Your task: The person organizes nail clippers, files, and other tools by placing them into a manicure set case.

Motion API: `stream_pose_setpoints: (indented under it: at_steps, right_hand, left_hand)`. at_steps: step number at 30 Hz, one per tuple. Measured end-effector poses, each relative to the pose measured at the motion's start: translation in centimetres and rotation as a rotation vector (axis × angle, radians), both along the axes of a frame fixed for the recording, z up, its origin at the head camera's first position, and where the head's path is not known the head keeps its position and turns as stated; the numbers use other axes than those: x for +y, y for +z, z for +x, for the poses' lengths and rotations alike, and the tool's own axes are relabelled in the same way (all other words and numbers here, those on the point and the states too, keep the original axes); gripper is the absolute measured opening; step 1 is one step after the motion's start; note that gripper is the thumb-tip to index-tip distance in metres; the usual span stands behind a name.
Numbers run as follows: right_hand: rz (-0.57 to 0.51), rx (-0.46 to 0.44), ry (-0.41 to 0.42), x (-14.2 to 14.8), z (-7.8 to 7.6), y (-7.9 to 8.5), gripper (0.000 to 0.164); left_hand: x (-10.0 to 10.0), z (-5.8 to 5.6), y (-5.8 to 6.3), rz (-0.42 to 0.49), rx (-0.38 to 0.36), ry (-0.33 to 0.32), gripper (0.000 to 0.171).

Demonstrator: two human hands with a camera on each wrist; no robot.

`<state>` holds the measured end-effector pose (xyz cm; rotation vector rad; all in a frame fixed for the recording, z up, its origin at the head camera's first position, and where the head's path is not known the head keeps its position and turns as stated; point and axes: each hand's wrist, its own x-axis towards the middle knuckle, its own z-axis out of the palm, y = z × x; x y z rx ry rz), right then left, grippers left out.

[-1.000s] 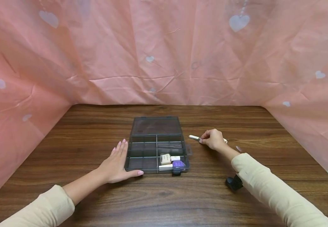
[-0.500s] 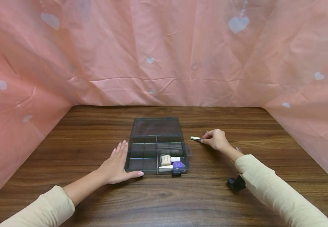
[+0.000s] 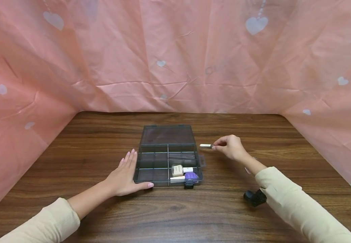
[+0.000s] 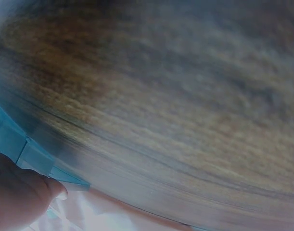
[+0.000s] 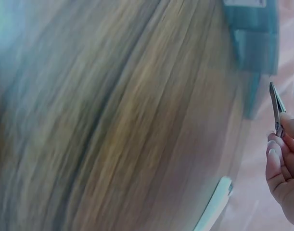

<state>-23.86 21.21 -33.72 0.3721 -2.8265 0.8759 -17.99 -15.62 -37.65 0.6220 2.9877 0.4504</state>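
A dark translucent organizer box (image 3: 153, 160) lies with its lid (image 3: 167, 135) swung back. My left hand (image 3: 122, 179) spreads flat along its left side, the thumb reaching past the front corner. In the right half are a beige nail polish bottle (image 3: 177, 170) with a white cap and a purple bottle (image 3: 191, 177) with a white cap. Right of the box, my right hand (image 3: 232, 147) pinches a nail clipper (image 3: 205, 145) by one end, its pale lever pointing left. The right wrist view shows the nail clipper (image 5: 276, 108) between thumb and fingertips, apart from the box (image 5: 256, 45).
A long pale strip-like thing (image 5: 215, 204) lies on the wooden table (image 3: 163, 216) in the right wrist view. Near my right forearm is a small pinkish piece (image 3: 247, 170), partly hidden. A black object (image 3: 254, 198) shows beside the right sleeve. Pink fabric (image 3: 175, 84) encloses the table.
The right hand first shifts slightly right, then lifts a little with the nail clipper, which now points left and has come nearer the box. The left hand has stayed put.
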Motion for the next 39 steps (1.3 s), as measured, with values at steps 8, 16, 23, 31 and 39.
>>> stream_pose_setpoints:
  at_steps: [8,16,23,31,39]
  right_hand:
    - [-0.074,0.06,0.041,-1.4,0.5,0.6,0.009]
    - [-0.129,0.052,0.075,-3.4,0.3,1.5,0.01]
    - [-0.187,0.008,0.114,-6.3,0.0,2.0,0.012]
    - [-0.216,-0.009,0.178,-9.3,-0.3,1.6,0.012]
    - [-0.217,-0.042,0.2,-12.0,-0.8,1.2,0.012]
  left_hand:
    - [0.1,0.0,0.0,0.002,-0.003,0.0,0.118]
    - [0.1,0.1,0.1,0.004,-0.002,-0.002,0.118]
    - [-0.1,0.1,0.1,0.011,0.001,0.001,0.118]
    - [-0.3,0.0,-0.1,0.012,0.006,0.007,0.118]
    - [-0.3,0.2,0.1,0.014,0.006,0.013,0.118]
